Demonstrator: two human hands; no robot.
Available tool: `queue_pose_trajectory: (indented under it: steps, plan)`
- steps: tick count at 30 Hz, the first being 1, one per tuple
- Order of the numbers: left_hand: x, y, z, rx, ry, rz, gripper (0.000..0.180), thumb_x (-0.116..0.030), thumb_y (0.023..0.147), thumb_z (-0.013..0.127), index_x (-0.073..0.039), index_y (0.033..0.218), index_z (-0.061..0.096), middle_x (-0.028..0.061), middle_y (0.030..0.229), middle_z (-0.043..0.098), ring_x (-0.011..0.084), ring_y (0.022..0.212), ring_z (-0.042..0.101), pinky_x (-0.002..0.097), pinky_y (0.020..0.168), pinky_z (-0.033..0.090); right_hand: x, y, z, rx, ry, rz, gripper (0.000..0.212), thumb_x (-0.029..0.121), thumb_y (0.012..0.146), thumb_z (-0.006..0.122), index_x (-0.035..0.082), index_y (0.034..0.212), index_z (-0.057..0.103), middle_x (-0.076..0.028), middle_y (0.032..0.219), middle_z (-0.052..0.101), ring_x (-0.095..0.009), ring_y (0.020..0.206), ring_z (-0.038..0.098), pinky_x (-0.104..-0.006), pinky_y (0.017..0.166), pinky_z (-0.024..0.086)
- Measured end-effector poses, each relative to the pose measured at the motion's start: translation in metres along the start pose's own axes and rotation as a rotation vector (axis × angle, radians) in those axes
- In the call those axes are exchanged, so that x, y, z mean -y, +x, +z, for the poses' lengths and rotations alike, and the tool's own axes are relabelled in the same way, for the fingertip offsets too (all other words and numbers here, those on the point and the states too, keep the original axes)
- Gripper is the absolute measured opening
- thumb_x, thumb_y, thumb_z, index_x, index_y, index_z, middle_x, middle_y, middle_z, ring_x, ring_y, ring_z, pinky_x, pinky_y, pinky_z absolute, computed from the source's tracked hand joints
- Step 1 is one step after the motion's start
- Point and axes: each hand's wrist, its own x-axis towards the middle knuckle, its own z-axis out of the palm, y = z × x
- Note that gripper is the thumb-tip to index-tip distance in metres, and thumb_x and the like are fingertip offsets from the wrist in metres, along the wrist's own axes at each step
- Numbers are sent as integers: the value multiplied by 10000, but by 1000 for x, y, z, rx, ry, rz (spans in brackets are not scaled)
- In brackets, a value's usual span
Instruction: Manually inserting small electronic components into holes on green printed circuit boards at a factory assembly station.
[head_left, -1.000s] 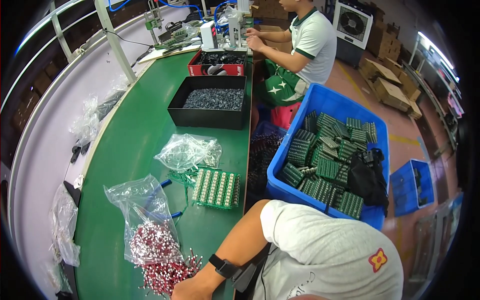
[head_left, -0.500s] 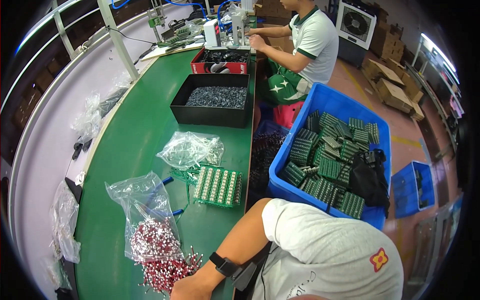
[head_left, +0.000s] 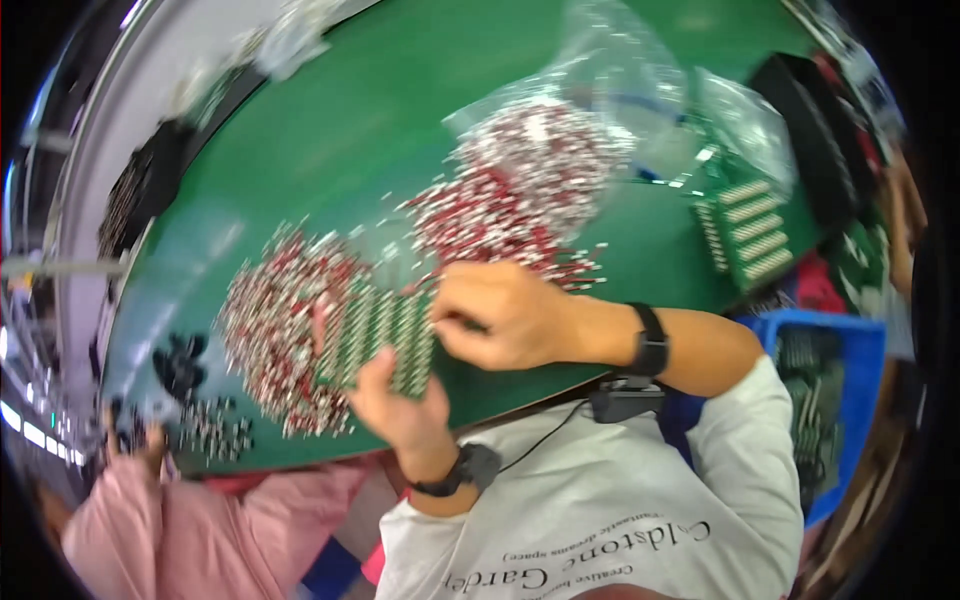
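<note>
My left hand (head_left: 392,400) holds a green circuit board (head_left: 375,335) from below, thumb along its lower edge, above the green table (head_left: 330,130). The board carries rows of small pale parts. My right hand (head_left: 497,315) rests its pinched fingertips on the board's right edge; blur hides whether they hold anything. A heap of small red and white components (head_left: 280,320) lies to the left of the board. More of them spill from a clear plastic bag (head_left: 530,170) just beyond my right hand.
A second green board (head_left: 750,230) lies at the right with a clear bag (head_left: 740,110) behind it. A blue crate of boards (head_left: 840,400) stands off the table's right edge. Small dark parts (head_left: 210,430) sit lower left, near a person's pink sleeve (head_left: 200,530).
The view has swung down from the long table to my hands. Before, my left arm reached toward the red components; now both hands are on a green board.
</note>
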Motion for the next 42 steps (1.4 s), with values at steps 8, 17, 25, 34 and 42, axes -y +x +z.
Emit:
queue_pose_trajectory:
  steps: [8, 17, 25, 34, 42]
  plan:
    - [-10, -6, -1, 70, 105, 38, 669, -46, 800, 469, 6, 1452, 326, 232, 1177, 596, 375, 1075, 633, 461, 956, 519, 3, 6, 8, 43, 28, 150, 88, 42, 798, 687, 2, 818, 611, -92, 732, 599, -192, 594, 620, -300, 526, 494]
    - [-18, -11, 12, 54, 141, 119, 776, 63, 722, 453, -6, 1477, 282, 246, 1206, 555, 331, 1010, 641, 408, 888, 555, 4, 8, 1, 44, -10, 169, 88, 43, 791, 677, -4, 804, 604, -99, 708, 593, -200, 594, 616, -312, 538, 499]
    - [-18, -16, 14, 62, 170, 130, 757, 106, 705, 465, -8, 1445, 346, 176, 1178, 575, 233, 976, 630, 350, 872, 538, -1, 3, 7, 22, -48, 132, 91, 35, 782, 676, 5, 797, 591, -96, 723, 593, -221, 582, 608, -329, 522, 497]
    - [-15, -23, 10, 105, 276, 155, 700, 142, 730, 522, 23, 1412, 415, 95, 1158, 588, 108, 883, 588, 219, 740, 490, 3, 0, 13, 66, -323, 9, 112, 26, 755, 671, 10, 792, 567, -127, 744, 609, -315, 599, 624, -399, 530, 520]
    - [-20, -21, 5, 110, 194, 81, 699, 121, 730, 486, 22, 1417, 404, 112, 1168, 590, 143, 922, 624, 256, 771, 534, 4, 0, 10, 110, -301, 66, 127, 57, 806, 700, -4, 873, 610, -123, 832, 644, -320, 733, 662, -399, 622, 550]
